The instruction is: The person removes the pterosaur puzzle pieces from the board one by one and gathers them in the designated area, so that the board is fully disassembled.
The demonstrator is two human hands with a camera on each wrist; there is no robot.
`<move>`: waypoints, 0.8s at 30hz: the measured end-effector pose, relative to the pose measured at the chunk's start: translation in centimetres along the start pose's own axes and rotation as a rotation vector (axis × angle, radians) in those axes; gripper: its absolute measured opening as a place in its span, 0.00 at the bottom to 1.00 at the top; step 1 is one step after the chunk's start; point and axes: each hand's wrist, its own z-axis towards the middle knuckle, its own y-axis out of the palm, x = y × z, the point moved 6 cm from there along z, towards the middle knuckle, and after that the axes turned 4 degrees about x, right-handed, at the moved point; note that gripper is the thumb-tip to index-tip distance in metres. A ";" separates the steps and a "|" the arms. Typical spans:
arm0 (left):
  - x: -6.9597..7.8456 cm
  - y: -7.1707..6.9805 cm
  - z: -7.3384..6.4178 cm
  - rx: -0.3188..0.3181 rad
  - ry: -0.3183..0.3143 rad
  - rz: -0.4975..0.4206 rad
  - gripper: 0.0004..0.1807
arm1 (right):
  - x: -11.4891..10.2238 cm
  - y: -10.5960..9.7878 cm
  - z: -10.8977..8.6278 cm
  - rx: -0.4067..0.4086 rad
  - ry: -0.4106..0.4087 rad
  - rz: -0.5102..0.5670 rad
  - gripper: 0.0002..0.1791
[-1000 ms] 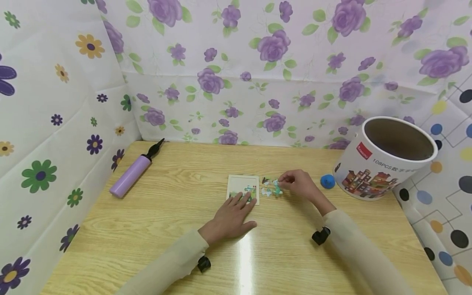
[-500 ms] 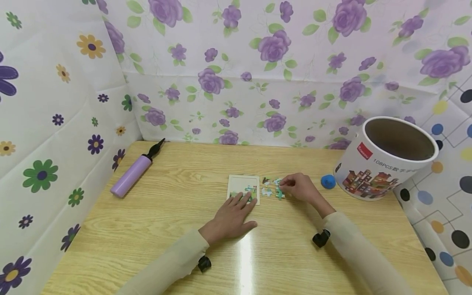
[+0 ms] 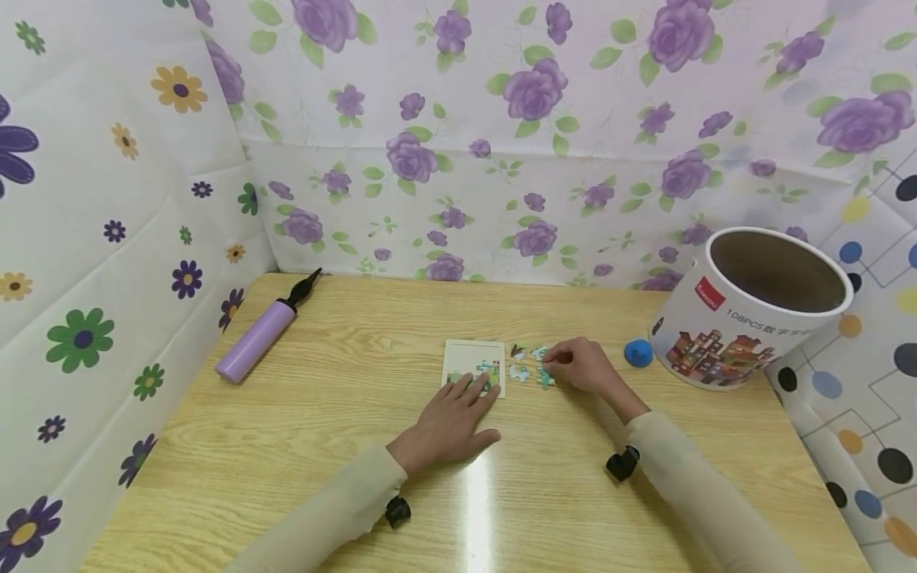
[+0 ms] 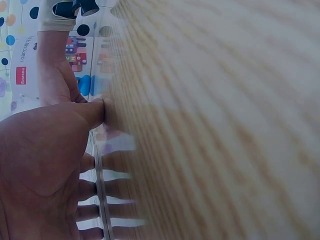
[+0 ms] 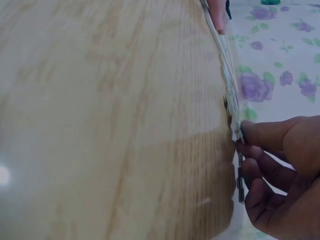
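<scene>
A small square puzzle board (image 3: 462,351) with a pale frame lies mid-table in the head view, some picture pieces set in its lower part. My left hand (image 3: 450,422) rests on its lower edge, fingers straight and spread, hiding part of the picture. To the board's right lie several loose puzzle pieces (image 3: 519,373). My right hand (image 3: 586,366) pinches the edge of a green puzzle piece (image 3: 546,380) at the right of this group. In the right wrist view its thumb (image 5: 265,134) and forefinger meet at that piece, low against the tabletop, with the other fingers curled below.
A blue rounded object (image 3: 637,352) sits right of my right hand, beside a large white printed bucket (image 3: 705,342). A purple hand pump (image 3: 256,341) with a black nozzle lies at the table's left. Patterned cloth (image 3: 444,207) hangs behind the wooden table (image 3: 344,342).
My right hand has shifted slightly right and toward me with the green puzzle piece, which now lies apart from the other loose pieces. The left hand has stayed on the board.
</scene>
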 end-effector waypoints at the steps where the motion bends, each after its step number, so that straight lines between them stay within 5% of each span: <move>1: 0.0 0.0 0.0 0.000 0.000 0.002 0.40 | 0.0 0.0 0.0 0.002 0.001 0.000 0.05; 11: 0.0 -0.1 0.0 0.002 -0.002 0.010 0.40 | -1.8 -0.2 1.0 0.004 -0.039 0.024 0.07; 24: 0.4 -0.3 -0.1 0.004 -0.022 0.049 0.40 | -5.4 2.1 2.6 -0.050 -0.127 0.059 0.06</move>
